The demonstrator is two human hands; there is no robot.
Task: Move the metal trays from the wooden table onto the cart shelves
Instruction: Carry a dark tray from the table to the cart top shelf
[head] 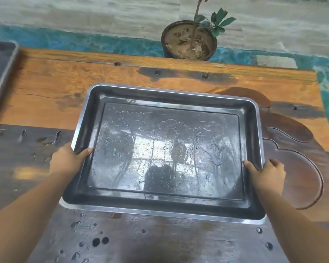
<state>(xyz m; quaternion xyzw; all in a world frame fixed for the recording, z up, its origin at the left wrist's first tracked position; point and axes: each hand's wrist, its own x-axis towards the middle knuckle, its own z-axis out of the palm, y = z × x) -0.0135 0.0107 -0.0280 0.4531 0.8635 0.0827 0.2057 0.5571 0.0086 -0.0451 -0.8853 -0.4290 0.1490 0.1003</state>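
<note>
A large rectangular metal tray (pixel 95 105), wet and shiny inside, is in the middle of the view over the wooden table (pixel 51 88). My left hand (pixel 68 160) grips its left rim, thumb inside the tray. My right hand (pixel 268 173) grips the right rim the same way. I cannot tell whether the tray rests on the table or is lifted slightly. A second metal tray (pixel 0 73) lies at the table's far left edge, cut off by the frame. No cart is in view.
The tabletop is wet, with dark patches and drops near me and a carved round recess (pixel 302 177) at the right. A potted plant (pixel 188 40) stands on the floor beyond the table's far edge. The table's right edge is close.
</note>
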